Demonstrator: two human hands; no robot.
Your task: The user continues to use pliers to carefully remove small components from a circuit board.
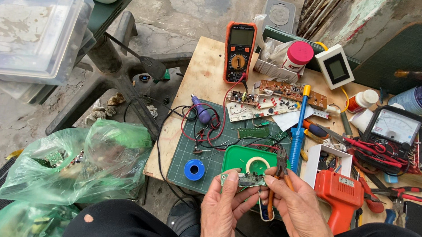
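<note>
My left hand (223, 203) holds a small green circuit board (247, 179) by its edge, just above my lap. My right hand (298, 208) grips orange-handled pliers (278, 180), whose jaws point up beside the board's right end. Behind both hands lies a green round lid (238, 158) with a roll of tape (257, 164) on it. A blue solder spool (194, 169) rests on the green cutting mat (186, 152) to the left.
An orange soldering gun (341, 197) lies right of my hands. On the wooden table (202, 73) are an orange digital multimeter (239, 51), an analogue meter (394, 127), a blue desoldering pump (299, 128), loose circuit boards (270, 101) and red leads. A green plastic bag (81, 162) of parts sits at left.
</note>
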